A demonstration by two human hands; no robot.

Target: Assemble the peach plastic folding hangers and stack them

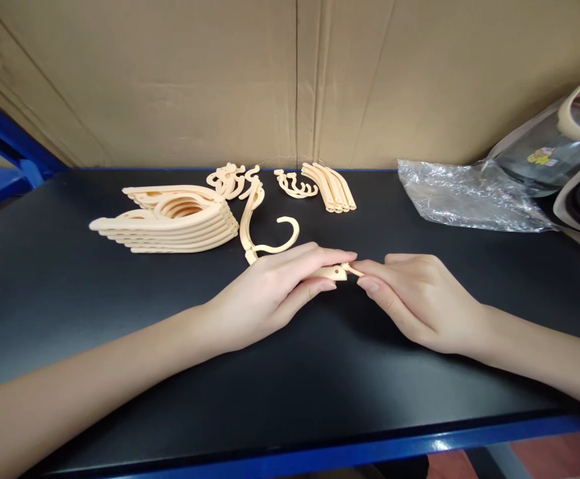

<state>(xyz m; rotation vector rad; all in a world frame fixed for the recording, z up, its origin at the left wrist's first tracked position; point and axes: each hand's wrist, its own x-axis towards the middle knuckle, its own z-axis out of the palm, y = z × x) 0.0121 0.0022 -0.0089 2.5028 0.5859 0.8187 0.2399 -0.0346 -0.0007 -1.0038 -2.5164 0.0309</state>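
Hanger stack (170, 223) — assembled, done | right of stack: hanger part (334, 273) clamped under left hand (265, 299), tip pinched by right hand (420, 299) | beyond stack: loose hooks (233, 178), arms (332, 187) — pending

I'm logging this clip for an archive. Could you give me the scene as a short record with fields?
table: black top, blue front edge
left hand: grips a peach hanger part
right hand: pinches that part's tip
near left hand: hook, stack of hanger arms
far edge: small hooks, bundle of curved strips
right side: crumpled plastic bag
backdrop: cardboard
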